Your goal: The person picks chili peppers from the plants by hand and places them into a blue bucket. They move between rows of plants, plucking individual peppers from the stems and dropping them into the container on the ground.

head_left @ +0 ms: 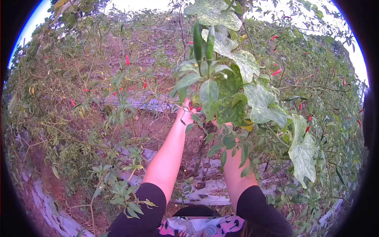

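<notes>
Both my arms reach forward into a chili plant at the middle of the view. My left hand point(186, 112) is beside red chilies point(194, 108), its fingers partly behind leaves; whether it grips them I cannot make out. Leaves cover most of my right hand point(222, 123), and its fingers are hidden. Above my hands, two green chilies point(203, 43) point upward from a stem in front of large, pale-mottled leaves point(260, 103).
Dense chili bushes stand on both sides, with red chilies point(276, 71) scattered among them. Large leaves point(303, 152) hang at the right. Pale ground sheeting point(209, 193) lies below my arms, and a leafy branch point(128, 195) rises at the lower left.
</notes>
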`<move>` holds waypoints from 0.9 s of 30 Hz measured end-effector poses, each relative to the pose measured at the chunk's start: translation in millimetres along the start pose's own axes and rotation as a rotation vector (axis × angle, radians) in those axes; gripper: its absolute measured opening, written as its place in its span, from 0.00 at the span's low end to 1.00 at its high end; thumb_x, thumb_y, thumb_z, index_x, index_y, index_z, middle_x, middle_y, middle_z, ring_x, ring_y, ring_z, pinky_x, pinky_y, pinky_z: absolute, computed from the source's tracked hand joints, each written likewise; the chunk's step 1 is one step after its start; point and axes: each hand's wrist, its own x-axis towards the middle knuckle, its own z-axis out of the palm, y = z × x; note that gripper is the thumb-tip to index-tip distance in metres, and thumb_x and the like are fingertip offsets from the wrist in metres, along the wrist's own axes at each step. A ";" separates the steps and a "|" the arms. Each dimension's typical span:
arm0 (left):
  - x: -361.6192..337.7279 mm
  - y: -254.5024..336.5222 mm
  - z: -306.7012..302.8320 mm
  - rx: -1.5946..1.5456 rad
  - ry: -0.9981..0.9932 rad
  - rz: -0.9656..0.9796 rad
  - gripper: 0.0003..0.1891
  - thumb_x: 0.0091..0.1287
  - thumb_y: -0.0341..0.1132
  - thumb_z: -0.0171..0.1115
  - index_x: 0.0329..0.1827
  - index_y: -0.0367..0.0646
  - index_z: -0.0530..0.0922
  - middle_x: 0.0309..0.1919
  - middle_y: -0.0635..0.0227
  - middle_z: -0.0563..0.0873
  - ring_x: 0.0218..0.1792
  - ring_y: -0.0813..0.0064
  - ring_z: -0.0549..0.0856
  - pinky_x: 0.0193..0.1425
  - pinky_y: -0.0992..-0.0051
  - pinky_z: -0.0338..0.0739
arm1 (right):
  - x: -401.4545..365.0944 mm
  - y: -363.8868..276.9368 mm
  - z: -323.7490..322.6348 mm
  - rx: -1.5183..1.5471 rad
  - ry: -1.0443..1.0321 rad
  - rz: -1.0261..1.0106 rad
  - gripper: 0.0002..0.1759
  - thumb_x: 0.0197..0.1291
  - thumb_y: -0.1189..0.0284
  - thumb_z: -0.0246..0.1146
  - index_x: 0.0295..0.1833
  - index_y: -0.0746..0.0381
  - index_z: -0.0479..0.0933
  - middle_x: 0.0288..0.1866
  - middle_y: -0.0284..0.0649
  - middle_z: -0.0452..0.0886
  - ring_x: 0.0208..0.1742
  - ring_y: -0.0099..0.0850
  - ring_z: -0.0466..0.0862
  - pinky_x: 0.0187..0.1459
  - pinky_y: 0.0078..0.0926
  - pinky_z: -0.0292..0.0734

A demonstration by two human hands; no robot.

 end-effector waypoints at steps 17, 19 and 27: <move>-55.0 10.3 -6.2 0.453 0.165 -0.024 0.07 0.64 0.35 0.54 0.43 0.47 0.73 0.32 0.66 0.79 0.21 0.78 0.75 0.20 0.81 0.66 | 10.2 -2.0 -0.5 -0.058 -0.003 0.001 0.03 0.58 0.75 0.52 0.33 0.56 0.65 0.20 0.33 0.67 0.13 0.22 0.61 0.11 0.19 0.52; -61.0 7.2 -2.8 0.451 0.156 -0.028 0.09 0.64 0.33 0.53 0.46 0.46 0.73 0.34 0.64 0.80 0.23 0.77 0.76 0.21 0.81 0.68 | 12.8 -3.2 0.0 -0.067 -0.007 0.002 0.03 0.58 0.75 0.52 0.32 0.56 0.65 0.20 0.33 0.67 0.13 0.22 0.61 0.10 0.19 0.51; -98.3 3.4 -0.8 0.288 -0.055 -0.100 0.09 0.59 0.35 0.60 0.39 0.42 0.80 0.27 0.74 0.82 0.17 0.86 0.71 0.18 0.85 0.59 | 26.1 -1.5 -3.9 -0.056 -0.039 -0.015 0.04 0.57 0.75 0.52 0.32 0.55 0.66 0.19 0.32 0.66 0.13 0.21 0.61 0.10 0.18 0.50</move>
